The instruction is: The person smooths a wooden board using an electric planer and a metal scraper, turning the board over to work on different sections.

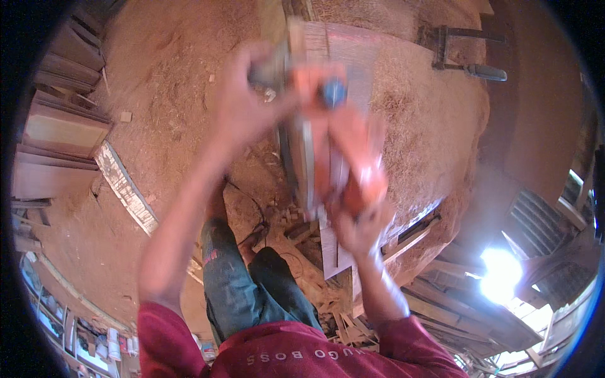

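Both hands clamp an orange power planer point(343, 148) — left hand point(249, 104) up front, right hand point(359, 230) behind — on a plank point(337, 47).

Both hands on orange power planer over wooden board.
Left hand point(242, 107) gripped the front knob; right hand point(359, 230) held the rear handle of the orange power planer point(343, 148), blurred, resting on the wooden board point(343, 47) amid sawdust point(422, 120).

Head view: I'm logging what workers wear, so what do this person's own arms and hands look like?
Both forearms are bare, and the left hand and right hand show no gloves. Short dark-red sleeves end above the elbows, part of a red shirt with pale lettering. No watch or bracelet is discernible; motion blur hides finer detail.
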Tool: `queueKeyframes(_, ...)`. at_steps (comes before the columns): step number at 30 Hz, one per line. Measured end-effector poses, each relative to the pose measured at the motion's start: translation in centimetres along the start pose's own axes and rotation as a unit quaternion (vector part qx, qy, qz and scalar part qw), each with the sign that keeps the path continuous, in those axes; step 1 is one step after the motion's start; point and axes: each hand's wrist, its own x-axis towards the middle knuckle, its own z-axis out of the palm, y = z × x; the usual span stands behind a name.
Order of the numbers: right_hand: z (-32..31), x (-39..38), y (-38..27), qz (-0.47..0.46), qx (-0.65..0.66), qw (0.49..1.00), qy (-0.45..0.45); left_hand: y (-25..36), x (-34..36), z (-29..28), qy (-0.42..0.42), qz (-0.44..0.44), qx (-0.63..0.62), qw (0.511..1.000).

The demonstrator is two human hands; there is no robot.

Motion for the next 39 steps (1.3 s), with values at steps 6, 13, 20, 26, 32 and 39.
queueKeyframes(6,-5.9,-20.4,-0.5,0.189,0.016,0.95,-0.248,1.6,-18.2,1.9,-0.09,-0.089,0.013,0.992)
queueKeyframes(13,-3.3,-14.2,0.9,0.195,0.128,0.959,-0.16,2.1,-10.7,0.7,-0.068,-0.113,0.021,0.991)
queueKeyframes(20,0.4,4.2,-1.0,0.175,0.201,0.961,-0.069,-1.0,3.3,-0.1,-0.026,-0.069,-0.081,0.994)
queueKeyframes(26,4.5,14.4,0.0,0.169,0.234,0.957,-0.015,-2.1,15.5,-2.1,-0.043,-0.037,-0.048,0.997)
queueKeyframes(32,4.9,16.5,-1.0,0.16,0.193,0.968,0.007,0.0,15.8,-4.2,-0.023,0.0,-0.057,0.998)
queueKeyframes(39,-3.2,-7.9,-1.7,0.104,-0.004,0.983,-0.148,0.4,-9.7,0.5,-0.083,-0.099,-0.039,0.991)
